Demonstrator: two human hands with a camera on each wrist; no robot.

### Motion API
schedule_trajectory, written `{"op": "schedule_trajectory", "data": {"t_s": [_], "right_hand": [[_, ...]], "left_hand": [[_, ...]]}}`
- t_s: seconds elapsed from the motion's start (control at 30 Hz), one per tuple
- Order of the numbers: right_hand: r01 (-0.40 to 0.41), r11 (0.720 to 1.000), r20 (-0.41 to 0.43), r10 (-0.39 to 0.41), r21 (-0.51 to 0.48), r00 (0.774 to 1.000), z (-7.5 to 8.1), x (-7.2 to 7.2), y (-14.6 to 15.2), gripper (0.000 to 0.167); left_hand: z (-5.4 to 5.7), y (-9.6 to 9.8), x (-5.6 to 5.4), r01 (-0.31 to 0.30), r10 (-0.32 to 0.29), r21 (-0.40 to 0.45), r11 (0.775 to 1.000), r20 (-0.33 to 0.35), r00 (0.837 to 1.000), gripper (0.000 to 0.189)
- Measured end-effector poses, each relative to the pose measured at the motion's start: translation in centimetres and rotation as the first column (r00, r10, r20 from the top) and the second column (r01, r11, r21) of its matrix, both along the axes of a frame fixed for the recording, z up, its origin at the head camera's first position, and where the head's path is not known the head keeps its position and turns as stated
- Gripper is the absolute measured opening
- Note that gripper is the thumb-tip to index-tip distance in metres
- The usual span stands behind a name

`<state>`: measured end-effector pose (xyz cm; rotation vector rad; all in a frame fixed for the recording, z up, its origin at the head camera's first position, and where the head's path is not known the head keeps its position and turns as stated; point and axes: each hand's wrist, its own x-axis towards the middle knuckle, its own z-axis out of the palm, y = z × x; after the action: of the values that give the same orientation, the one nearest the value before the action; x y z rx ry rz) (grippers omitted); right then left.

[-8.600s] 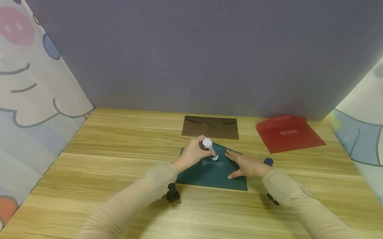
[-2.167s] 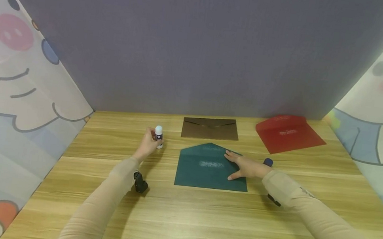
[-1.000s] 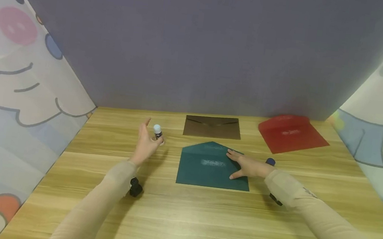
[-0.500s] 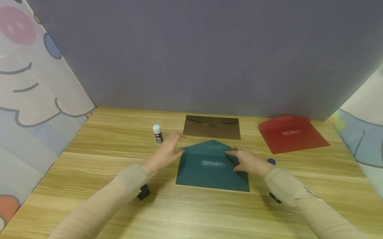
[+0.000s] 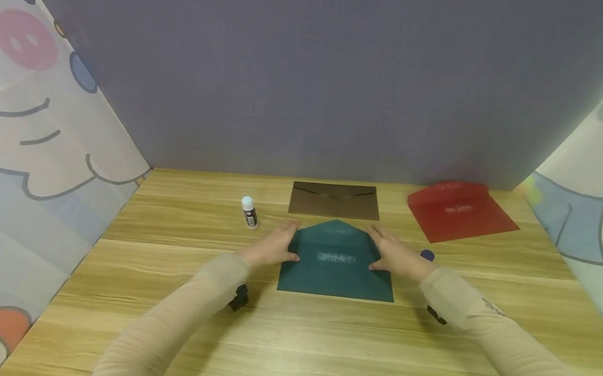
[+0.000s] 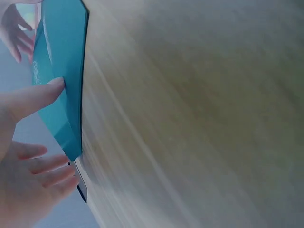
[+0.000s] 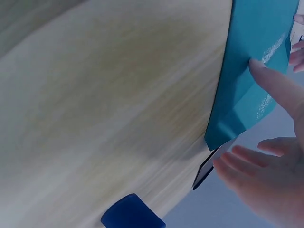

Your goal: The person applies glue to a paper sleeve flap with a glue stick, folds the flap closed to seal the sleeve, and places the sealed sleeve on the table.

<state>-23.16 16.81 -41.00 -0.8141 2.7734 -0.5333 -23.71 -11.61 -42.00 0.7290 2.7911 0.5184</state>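
Observation:
A teal envelope (image 5: 335, 280) lies on the table with its pointed flap unfolded away from me. White smears (image 5: 335, 258) mark its body and, more faintly, the flap. At its left edge is my left hand (image 5: 274, 245), thumb (image 6: 56, 85) touching the envelope's face and fingers extended by the flap's left corner. Mirroring it on the right edge, my right hand (image 5: 396, 255) has its thumb (image 7: 258, 65) on the paper and its fingers stretched out beside the flap. Left of the envelope, a glue stick (image 5: 250, 213) with a pale top stands upright.
A closed brown envelope (image 5: 335, 201) lies behind the teal one. To the back right is a red envelope (image 5: 462, 217), flap raised, with white smears. A dark blue cylindrical piece (image 7: 133, 212) sits beside the right wrist. A grey panel (image 5: 315, 77) rises along the table's back.
Earlier my left hand rubbed the glue stick on the teal envelope, then set it down at left and let go. It has since moved right to the envelope; my right hand shifted slightly towards the flap.

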Motion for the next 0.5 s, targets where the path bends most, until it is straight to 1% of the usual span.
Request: {"op": "schedule_trajectory", "data": {"t_s": [0.1,0.17,0.2,0.27,0.37,0.43,0.5], "right_hand": [[0.020,1.000,0.067,-0.019,-0.014,0.998,0.0,-0.1,0.0,0.089],[0.022,1.000,0.073,-0.021,-0.015,0.997,0.1,0.0,0.0,0.089],[0.017,1.000,0.062,-0.016,-0.015,0.998,0.1,0.1,0.0,0.089],[-0.002,1.000,0.013,0.002,-0.001,1.000,0.1,0.2,0.0,0.088],[-0.043,0.999,-0.098,0.045,0.019,0.994,-0.1,0.6,0.1,0.088],[-0.071,0.997,-0.184,0.078,0.041,0.980,-0.4,0.8,0.2,0.087],[-0.105,0.993,-0.270,0.116,0.057,0.956,-0.5,1.0,0.2,0.084]], "left_hand": [[0.0,0.2,0.0,-0.007,0.007,0.002,1.000,0.031,0.999,0.082],[0.1,0.4,0.0,-0.004,0.004,0.008,1.000,0.027,1.000,0.082],[0.1,0.4,0.1,-0.003,0.002,0.007,1.000,0.020,1.000,0.081],[0.2,0.5,0.2,0.006,-0.006,0.005,1.000,-0.003,1.000,0.081],[0.2,0.6,0.3,0.025,-0.025,-0.011,1.000,-0.055,0.998,0.078],[0.3,0.7,0.5,0.040,-0.042,-0.020,0.999,-0.089,0.995,0.075],[0.3,0.7,0.7,0.063,-0.066,-0.025,0.998,-0.132,0.989,0.069]]}}
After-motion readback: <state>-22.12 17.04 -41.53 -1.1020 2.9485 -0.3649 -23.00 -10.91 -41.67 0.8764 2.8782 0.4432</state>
